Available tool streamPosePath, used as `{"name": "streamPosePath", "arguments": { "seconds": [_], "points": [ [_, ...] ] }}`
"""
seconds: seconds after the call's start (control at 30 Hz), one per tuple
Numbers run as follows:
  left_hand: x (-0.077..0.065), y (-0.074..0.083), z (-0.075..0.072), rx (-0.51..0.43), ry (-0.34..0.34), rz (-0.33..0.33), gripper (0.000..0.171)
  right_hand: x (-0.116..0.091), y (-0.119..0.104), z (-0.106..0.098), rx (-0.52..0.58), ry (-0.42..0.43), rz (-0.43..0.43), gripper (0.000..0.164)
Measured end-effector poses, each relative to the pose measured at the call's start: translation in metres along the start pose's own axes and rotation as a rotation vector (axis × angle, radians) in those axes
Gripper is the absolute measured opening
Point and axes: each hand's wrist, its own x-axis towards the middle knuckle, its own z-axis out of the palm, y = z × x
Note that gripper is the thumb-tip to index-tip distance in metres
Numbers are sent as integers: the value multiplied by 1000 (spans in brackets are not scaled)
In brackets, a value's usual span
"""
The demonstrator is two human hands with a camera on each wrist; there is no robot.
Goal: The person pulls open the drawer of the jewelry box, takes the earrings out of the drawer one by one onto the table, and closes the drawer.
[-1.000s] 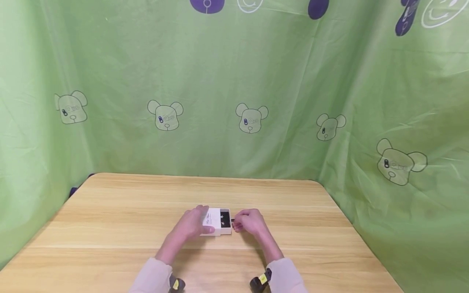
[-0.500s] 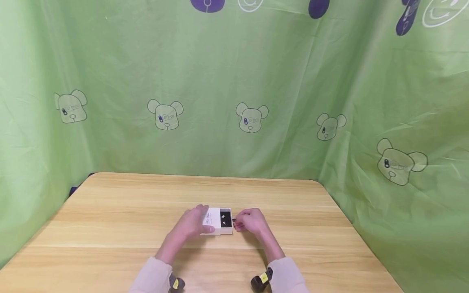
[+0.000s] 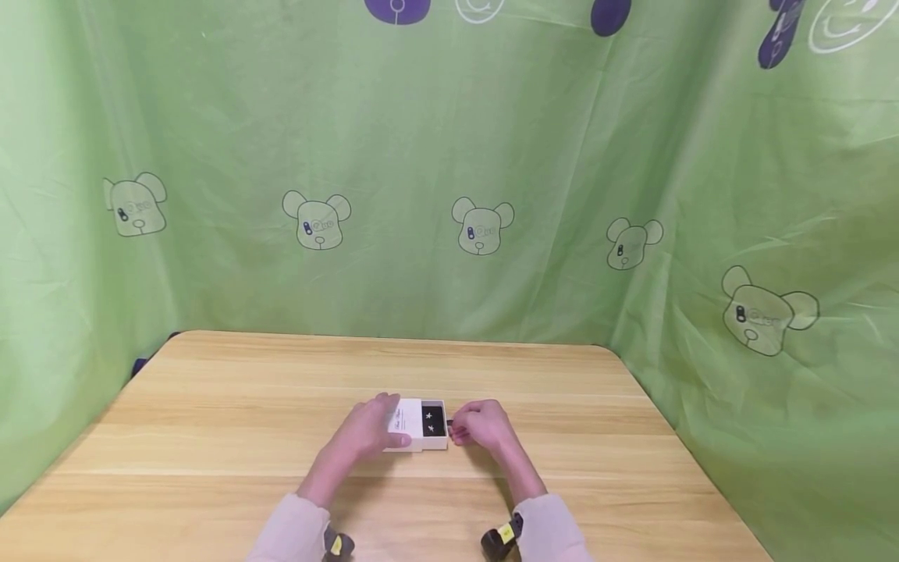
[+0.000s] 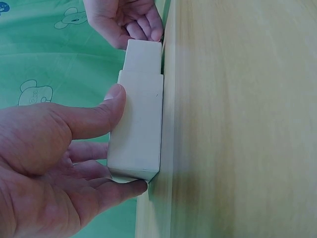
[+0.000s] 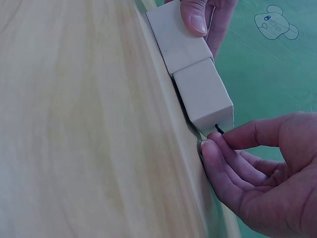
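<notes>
A small white drawer-style jewelry box lies on the table, its white sleeve [image 3: 411,417] printed with dark lettering. My left hand [image 3: 364,429] grips the sleeve, thumb on the near side and fingers round the far side and end. Out of the sleeve's right end protrudes the white drawer [image 3: 435,444], partly pulled out. Inside it, a black pad [image 3: 437,422] carries two small silvery star-shaped earrings [image 3: 429,416]. With thumb and index finger, my right hand [image 3: 481,425] pinches a short black pull cord [image 5: 219,129] on the drawer's end. The rest of the drawer is hidden in the sleeve.
The light wooden table [image 3: 281,375] extends around the box on all sides. Green curtain [image 3: 393,156] printed with bear heads hangs behind it and along both sides. A dark wrist camera sits at each cuff.
The drawer has slid slightly further right out of the sleeve, and my right hand has shifted right with the cord. My left hand and the sleeve have stayed in place.
</notes>
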Motion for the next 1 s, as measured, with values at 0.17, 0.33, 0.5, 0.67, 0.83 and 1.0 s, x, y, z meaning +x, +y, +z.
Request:
{"name": "streamPosePath", "arguments": {
  "seconds": [0.17, 0.33, 0.5, 0.67, 0.83, 1.0],
  "points": [
    [0, 1, -1, 1, 1, 4, 81, -1, -1, 0, 4, 3, 10, 20],
    [0, 1, -1, 8, -5, -1, 81, -1, -1, 0, 2, 7, 12, 21],
    [0, -1, 0, 11, -5, -5, 80, -2, -2, 1, -18, 14, 6, 20],
    [-1, 0, 0, 12, -2, -3, 80, -3, -3, 1, -38, 16, 5, 19],
    [-1, 0, 0, 3, -1, -12, 81, -2, -3, 1, -45, 13, 10, 19],
    [-1, 0, 0, -9, -2, -18, 81, -1, -4, 0, -49, 10, 9, 19]
  ]
}}
